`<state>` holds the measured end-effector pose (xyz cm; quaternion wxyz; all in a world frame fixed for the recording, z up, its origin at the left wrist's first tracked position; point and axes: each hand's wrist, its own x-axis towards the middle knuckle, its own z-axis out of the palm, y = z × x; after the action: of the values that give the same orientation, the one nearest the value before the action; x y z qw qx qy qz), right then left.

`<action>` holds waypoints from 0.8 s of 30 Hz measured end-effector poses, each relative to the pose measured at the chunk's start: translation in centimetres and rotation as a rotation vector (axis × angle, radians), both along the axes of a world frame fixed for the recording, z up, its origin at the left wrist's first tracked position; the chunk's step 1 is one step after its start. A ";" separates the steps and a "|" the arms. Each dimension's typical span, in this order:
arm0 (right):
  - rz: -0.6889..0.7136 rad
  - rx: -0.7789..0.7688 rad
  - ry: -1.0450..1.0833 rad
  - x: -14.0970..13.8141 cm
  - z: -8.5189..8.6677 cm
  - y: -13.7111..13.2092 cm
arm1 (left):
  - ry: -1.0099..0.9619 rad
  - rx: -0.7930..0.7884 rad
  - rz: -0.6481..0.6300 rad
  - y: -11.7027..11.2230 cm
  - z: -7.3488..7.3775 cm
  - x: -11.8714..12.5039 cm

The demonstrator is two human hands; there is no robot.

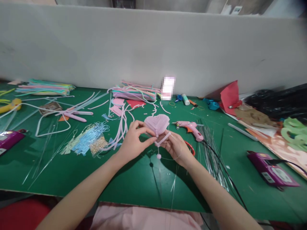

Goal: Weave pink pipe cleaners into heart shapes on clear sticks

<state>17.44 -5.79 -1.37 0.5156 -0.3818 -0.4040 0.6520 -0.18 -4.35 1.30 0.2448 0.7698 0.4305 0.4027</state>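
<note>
A lilac fan- or heart-shaped pipe-cleaner piece [157,124] is held up above the table, its pointed end downward. My left hand [134,139] is closed in a pinch at that lower end, thumb and index finger on it. From the other side, my right hand [177,147] is closed around a short pink pipe-cleaner strip [165,138] against the same end; some of its fingers are hidden behind. Below hangs a small pink ball [159,156] on a thin stem. A fine clear thread loops beside the right hand.
A pink glue gun [188,126] lies right of my hands, near red-handled scissors [191,148] and clear thin rods [213,156]. Blue tassels [86,140] and a bag of beads [98,145] lie left. Pipe-cleaner bundles [135,92] line the back wall. A purple device [272,171] sits right.
</note>
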 end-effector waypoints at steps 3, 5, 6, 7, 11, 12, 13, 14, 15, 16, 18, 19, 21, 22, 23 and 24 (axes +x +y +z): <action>0.015 -0.110 0.109 0.0 0.0 0.0 | -0.004 0.100 0.074 -0.1 0.1 0.0; 0.039 -0.173 0.127 0.1 0.2 0.1 | -0.009 0.117 0.053 0.0 0.2 -0.1; 0.062 -0.190 0.124 0.2 0.3 0.1 | -0.006 0.108 0.028 0.0 0.2 -0.2; 0.091 -0.191 0.115 0.2 0.4 0.0 | 0.001 0.090 0.005 0.0 0.2 -0.3; 0.151 -0.093 0.036 0.4 0.7 -0.1 | 0.051 0.058 -0.009 0.0 0.2 -0.4; 0.154 -0.065 0.006 0.4 0.7 -0.2 | 0.065 0.067 -0.004 -0.1 0.2 -0.4; 0.157 -0.042 -0.022 0.4 0.7 -0.2 | 0.079 0.079 0.001 -0.1 0.2 -0.3; 0.160 -0.023 -0.042 0.4 0.5 -0.2 | 0.092 0.091 0.005 -0.2 0.3 -0.3; 0.161 -0.008 -0.057 0.5 0.4 -0.2 | 0.101 0.099 0.010 -0.2 0.3 -0.2; 0.157 0.007 -0.072 0.5 0.2 -0.2 | 0.105 0.101 0.016 -0.2 0.3 -0.2; 0.139 0.031 -0.113 0.5 -0.1 -0.1 | 0.086 0.082 0.028 -0.2 0.4 -0.2; 0.127 0.038 -0.138 0.5 -0.2 -0.1 | 0.063 0.055 0.026 -0.1 0.4 -0.2; 0.106 0.046 -0.176 0.5 -0.3 -0.1 | -0.030 -0.046 -0.002 0.0 0.5 -0.3; 0.098 0.046 -0.183 0.4 -0.3 -0.1 | -0.100 -0.122 -0.023 0.2 0.5 -0.3; 0.092 0.043 -0.183 0.4 -0.3 -0.1 | -0.185 -0.212 -0.042 0.3 0.5 -0.3; 0.087 0.038 -0.180 0.4 -0.2 -0.1 | -0.274 -0.312 -0.056 0.4 0.5 -0.3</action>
<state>17.84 -5.89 -1.61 0.4554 -0.4112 -0.4773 0.6291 -0.53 -3.96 1.81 0.4285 0.6722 0.4289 0.4249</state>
